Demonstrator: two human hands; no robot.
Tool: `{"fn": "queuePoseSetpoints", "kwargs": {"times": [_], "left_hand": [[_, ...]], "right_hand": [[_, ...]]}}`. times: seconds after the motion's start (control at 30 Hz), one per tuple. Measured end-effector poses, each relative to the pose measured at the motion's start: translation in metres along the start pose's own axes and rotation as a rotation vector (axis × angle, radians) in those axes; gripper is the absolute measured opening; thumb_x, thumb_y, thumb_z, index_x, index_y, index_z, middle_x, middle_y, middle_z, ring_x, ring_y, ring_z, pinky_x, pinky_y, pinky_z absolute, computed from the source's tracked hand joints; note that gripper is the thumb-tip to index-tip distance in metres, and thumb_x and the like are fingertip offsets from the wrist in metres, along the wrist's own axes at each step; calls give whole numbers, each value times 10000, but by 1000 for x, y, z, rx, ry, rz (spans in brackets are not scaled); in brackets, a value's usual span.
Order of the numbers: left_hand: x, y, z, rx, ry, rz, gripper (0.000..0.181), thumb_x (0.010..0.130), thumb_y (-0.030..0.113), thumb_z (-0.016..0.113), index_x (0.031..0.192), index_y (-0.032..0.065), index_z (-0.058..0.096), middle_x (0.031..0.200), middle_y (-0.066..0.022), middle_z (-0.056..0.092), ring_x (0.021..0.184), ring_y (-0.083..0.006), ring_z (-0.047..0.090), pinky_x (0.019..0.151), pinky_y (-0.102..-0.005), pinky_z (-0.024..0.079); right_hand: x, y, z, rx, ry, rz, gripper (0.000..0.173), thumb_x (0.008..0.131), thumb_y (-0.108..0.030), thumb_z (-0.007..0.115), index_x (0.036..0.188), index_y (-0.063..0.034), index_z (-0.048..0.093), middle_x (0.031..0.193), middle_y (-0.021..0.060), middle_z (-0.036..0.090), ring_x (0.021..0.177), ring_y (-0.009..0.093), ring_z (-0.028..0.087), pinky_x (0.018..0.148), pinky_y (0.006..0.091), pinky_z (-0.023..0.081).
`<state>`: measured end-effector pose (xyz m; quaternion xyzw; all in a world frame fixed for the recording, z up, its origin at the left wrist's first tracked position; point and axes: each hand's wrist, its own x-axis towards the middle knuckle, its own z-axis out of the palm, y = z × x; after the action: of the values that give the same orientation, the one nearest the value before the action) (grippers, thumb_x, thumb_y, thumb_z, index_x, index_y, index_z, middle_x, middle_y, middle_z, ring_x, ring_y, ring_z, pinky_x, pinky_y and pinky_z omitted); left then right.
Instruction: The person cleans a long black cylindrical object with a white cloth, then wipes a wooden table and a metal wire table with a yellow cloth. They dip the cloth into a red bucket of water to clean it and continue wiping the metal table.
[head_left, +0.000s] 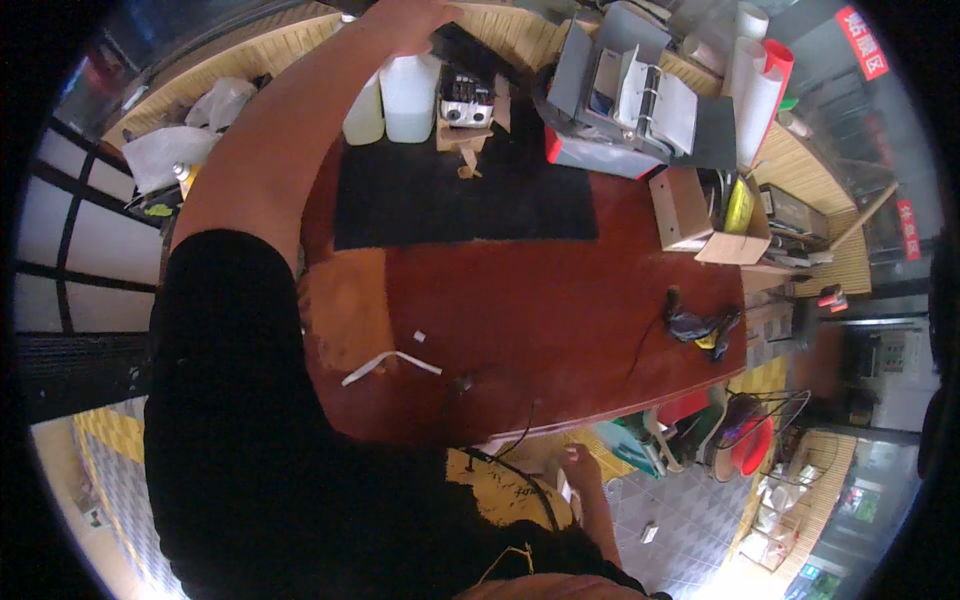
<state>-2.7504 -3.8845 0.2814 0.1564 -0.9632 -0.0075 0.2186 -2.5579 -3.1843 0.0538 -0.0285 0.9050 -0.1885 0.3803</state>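
My left arm stretches across the left of the view. My left hand (420, 26) is at the top edge, over a translucent plastic jug (411, 97) of pale liquid and beside a dark, long object (476, 52); its fingers are partly cut off. Below that object a black and white device (466, 101) sits on cardboard on a black mat (465, 199). My right hand (581, 465) is low, beyond the near edge of the reddish-brown table (525, 307), its fingers curled near something white. Whether either hand holds anything is unclear.
A bent white strip (394, 358) and a dark cloth-like bundle (701, 324) lie on the table. Ring binders (660, 105) are stacked at the back right, beside an open cardboard box (679, 210). A red bin (752, 446) stands on the floor at right.
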Motion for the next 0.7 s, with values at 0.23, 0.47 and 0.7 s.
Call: {"fn": "queuePoseSetpoints", "kwargs": {"times": [0.23,0.47,0.7], "left_hand": [[-125,82,18,-55,-58,158,387,804,282,701,1150,156,580,991,-83,640,931,-307,637,788,-413,521],[-316,146,49,69,-354,15,397,811,269,684,1178,159,578,1024,-84,636,959,-307,630,795,-416,523],[-501,191,144,55,-289,-364,350,891,248,588,1230,165,606,1122,-134,643,949,-374,646,807,-480,531]], "right_hand": [[9,76,-13,-154,129,-114,479,900,-383,559,1237,-45,527,1012,212,659,938,357,648,808,427,511],[-70,262,-35,253,227,49,412,859,-264,680,1182,-35,568,1029,136,661,943,232,633,828,350,497],[-98,390,12,326,143,119,380,860,-233,698,1144,-19,564,995,111,626,887,198,587,829,336,478]]}}
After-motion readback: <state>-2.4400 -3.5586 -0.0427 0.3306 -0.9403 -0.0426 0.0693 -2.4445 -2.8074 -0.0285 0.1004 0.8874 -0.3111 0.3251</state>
